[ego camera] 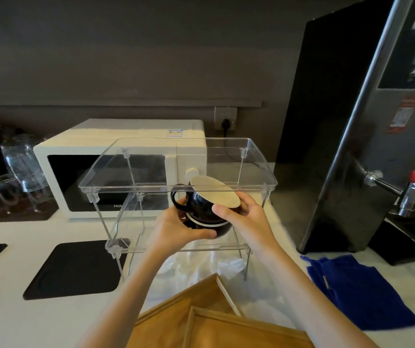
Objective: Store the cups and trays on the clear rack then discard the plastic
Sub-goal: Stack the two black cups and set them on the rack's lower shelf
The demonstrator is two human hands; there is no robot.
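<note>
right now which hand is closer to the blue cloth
Right. The right hand grips the black cup's side toward the blue cloth; the left hand is farther.

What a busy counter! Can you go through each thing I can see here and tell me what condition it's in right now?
Black cup: tilted, held by both hands inside the clear rack's lower level.
Left hand: gripping the cup.
Right hand: gripping the cup.
Clear rack: upright, top shelf bare.
Wooden trays: on the counter, not yet stored.
Plastic: crumpled under the rack.
Microwave: door closed.
Blue cloth: lying loose.
</note>
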